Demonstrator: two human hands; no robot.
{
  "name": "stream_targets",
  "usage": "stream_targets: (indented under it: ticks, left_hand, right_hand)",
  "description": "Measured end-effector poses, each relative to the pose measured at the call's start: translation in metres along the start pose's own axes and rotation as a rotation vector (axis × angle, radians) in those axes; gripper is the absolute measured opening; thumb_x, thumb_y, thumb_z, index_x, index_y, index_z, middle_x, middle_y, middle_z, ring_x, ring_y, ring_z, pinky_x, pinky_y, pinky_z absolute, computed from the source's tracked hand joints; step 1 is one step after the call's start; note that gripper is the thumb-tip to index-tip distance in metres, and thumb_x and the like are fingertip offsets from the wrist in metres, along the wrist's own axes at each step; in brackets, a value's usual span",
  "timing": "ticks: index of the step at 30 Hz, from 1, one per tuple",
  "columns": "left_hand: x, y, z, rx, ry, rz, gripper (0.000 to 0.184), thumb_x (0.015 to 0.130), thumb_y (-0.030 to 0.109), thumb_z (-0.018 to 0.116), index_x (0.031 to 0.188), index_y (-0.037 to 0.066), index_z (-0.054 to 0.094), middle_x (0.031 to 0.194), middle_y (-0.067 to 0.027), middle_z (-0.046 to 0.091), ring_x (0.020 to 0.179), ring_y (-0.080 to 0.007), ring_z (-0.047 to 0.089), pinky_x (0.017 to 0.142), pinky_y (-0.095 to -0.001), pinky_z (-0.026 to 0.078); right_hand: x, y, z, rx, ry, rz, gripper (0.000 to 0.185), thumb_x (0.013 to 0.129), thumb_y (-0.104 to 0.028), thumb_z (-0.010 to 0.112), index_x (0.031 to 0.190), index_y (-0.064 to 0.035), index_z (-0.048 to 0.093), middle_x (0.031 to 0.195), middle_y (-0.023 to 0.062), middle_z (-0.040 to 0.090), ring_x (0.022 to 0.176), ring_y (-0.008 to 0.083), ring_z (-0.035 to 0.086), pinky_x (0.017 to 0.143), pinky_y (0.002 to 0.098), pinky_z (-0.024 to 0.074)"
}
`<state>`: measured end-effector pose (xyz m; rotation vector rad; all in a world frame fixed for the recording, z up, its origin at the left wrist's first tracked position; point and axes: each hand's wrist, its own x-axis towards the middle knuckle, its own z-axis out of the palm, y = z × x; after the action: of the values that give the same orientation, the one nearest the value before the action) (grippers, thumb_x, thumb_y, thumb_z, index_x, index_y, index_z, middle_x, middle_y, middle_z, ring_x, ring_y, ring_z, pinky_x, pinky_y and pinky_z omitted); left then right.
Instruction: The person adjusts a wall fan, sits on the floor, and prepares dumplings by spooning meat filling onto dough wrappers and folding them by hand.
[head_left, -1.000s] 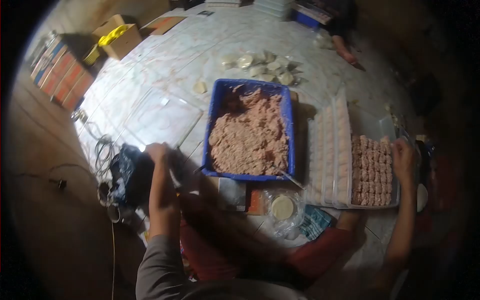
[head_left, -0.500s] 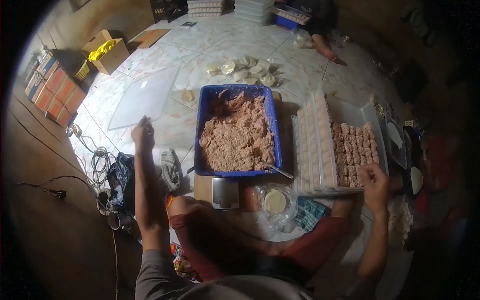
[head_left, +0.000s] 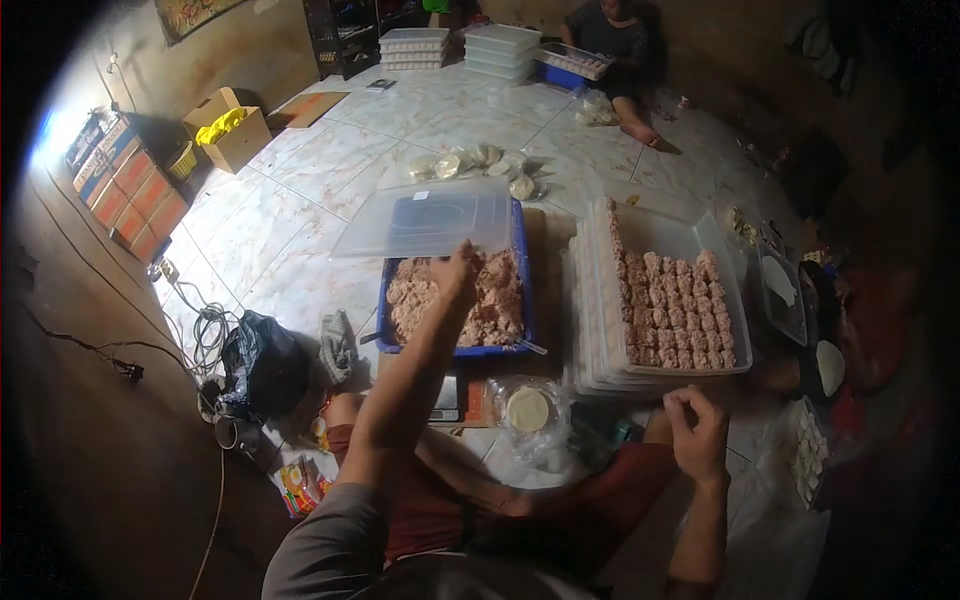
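My left hand (head_left: 457, 272) is closed on the near edge of a clear plastic lid (head_left: 410, 228), which hangs over the far part of a blue tub (head_left: 530, 318). Minced meat mixture (head_left: 412, 302) fills the tub. My right hand (head_left: 698, 430), fingers curled and nothing visible in them, hovers in front of a clear plastic container (head_left: 738, 285). Rows of meat dumplings (head_left: 670, 310) lie in that container, on top of a stack of similar ones. Between my legs and the tub is a plastic bag with round wrappers (head_left: 528, 410).
A scale (head_left: 446, 400) stands before the tub, partly hidden by my arm. Bagged wrappers (head_left: 480, 160) lie beyond it. At left are a black bag (head_left: 262, 350), cables and a cardboard box (head_left: 235, 140). Another person (head_left: 610, 45) sits at the back by stacked containers (head_left: 500, 50).
The lid, flat on the floor at left before, is now in my left hand over the tub. My right hand has drawn back from the container's front edge. The view has tilted up.
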<state>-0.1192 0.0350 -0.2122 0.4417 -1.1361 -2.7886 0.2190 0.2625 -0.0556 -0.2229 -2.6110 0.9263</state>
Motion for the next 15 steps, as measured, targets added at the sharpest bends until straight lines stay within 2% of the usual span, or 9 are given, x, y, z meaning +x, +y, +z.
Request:
stream_targets:
  ticks: [2,5,7,8,10,11,13,14,15]
  left_hand:
    - [-0.008,-0.023,0.008,0.046,-0.047,0.018,0.014,0.094,0.005,0.058,0.106,-0.004,0.054,0.087,-0.0126,0.061,0.067,-0.0203,0.058,0.050,-0.0296,0.048]
    - [-0.007,-0.055,0.003,0.176,-0.085,-0.091,0.012,0.096,0.006,0.058,0.103,-0.002,0.057,0.088,-0.0117,0.062,0.068,-0.0193,0.059,0.050,-0.0305,0.049]
    - [0.012,-0.072,-0.017,0.407,-0.263,-0.068,0.016,0.096,0.014,0.060,0.100,-0.001,0.059,0.084,-0.0108,0.063,0.064,-0.0176,0.059,0.050,-0.0287,0.048]
    - [0.014,-0.067,-0.019,0.486,-0.323,-0.059,0.018,0.096,0.017,0.061,0.100,-0.001,0.060,0.083,-0.0105,0.064,0.063,-0.0171,0.059,0.050,-0.0281,0.047]
    - [0.020,-0.038,-0.027,0.508,-0.289,-0.641,0.032,0.095,0.029,0.063,0.096,-0.003,0.064,0.075,-0.0098,0.066,0.059,-0.0163,0.060,0.049,-0.0265,0.044]
    - [0.008,-0.017,-0.027,0.512,-0.285,-0.645,0.032,0.095,0.029,0.063,0.096,-0.003,0.064,0.075,-0.0098,0.066,0.059,-0.0163,0.060,0.049,-0.0265,0.044]
    - [-0.018,0.025,-0.031,0.921,-0.334,-0.252,0.042,0.093,0.038,0.065,0.097,-0.005,0.067,0.070,-0.0094,0.067,0.059,-0.0179,0.062,0.051,-0.0287,0.045]
    - [-0.013,0.034,-0.047,1.042,-0.342,0.022,0.042,0.093,0.039,0.065,0.094,-0.003,0.068,0.073,-0.0118,0.069,0.061,-0.0204,0.063,0.053,-0.0347,0.047]
    - [-0.006,0.046,-0.062,1.148,-0.348,0.301,0.041,0.092,0.040,0.065,0.092,-0.001,0.069,0.076,-0.0142,0.070,0.062,-0.0230,0.063,0.055,-0.0406,0.049]
  right_hand:
    - [-0.013,0.011,-0.004,0.044,-0.048,0.090,0.014,0.093,-0.011,0.062,0.086,0.0008,0.065,0.079,0.0097,0.064,0.074,0.0205,0.061,0.066,0.0312,0.0479]
    - [-0.030,0.023,0.005,0.163,-0.071,0.165,0.013,0.093,-0.011,0.062,0.087,0.0006,0.066,0.081,0.0094,0.065,0.074,0.0201,0.062,0.065,0.0295,0.0481]
    - [-0.035,0.026,0.016,0.214,-0.071,0.211,0.011,0.092,-0.010,0.064,0.088,0.0002,0.066,0.081,0.0096,0.066,0.075,0.0214,0.064,0.065,0.0302,0.0496]
    - [-0.034,0.024,0.021,0.196,-0.109,0.135,0.010,0.091,-0.010,0.064,0.088,0.0000,0.067,0.082,0.0101,0.067,0.075,0.0224,0.065,0.066,0.0309,0.0503]
    - [-0.035,0.020,0.035,0.237,-0.174,0.048,0.008,0.090,-0.008,0.065,0.089,-0.0005,0.067,0.084,0.0119,0.068,0.078,0.0236,0.068,0.066,0.0327,0.0522]
    - [-0.029,0.007,0.037,0.224,-0.218,-0.002,0.008,0.090,-0.008,0.065,0.088,0.0000,0.066,0.084,0.0133,0.067,0.077,0.0267,0.067,0.067,0.0344,0.0520]
    - [-0.019,0.000,0.053,0.275,-0.316,-0.103,0.008,0.090,-0.007,0.064,0.091,0.0006,0.064,0.083,0.0138,0.065,0.077,0.0307,0.065,0.067,0.0368,0.0518]
    - [-0.010,-0.003,0.063,0.278,-0.319,-0.099,0.008,0.090,-0.007,0.064,0.091,0.0006,0.064,0.083,0.0138,0.065,0.077,0.0307,0.065,0.067,0.0368,0.0518]
    - [0.002,-0.008,0.075,0.259,-0.260,-0.216,0.008,0.090,-0.007,0.063,0.094,0.0009,0.063,0.084,0.0143,0.064,0.078,0.0323,0.065,0.067,0.0382,0.0515]
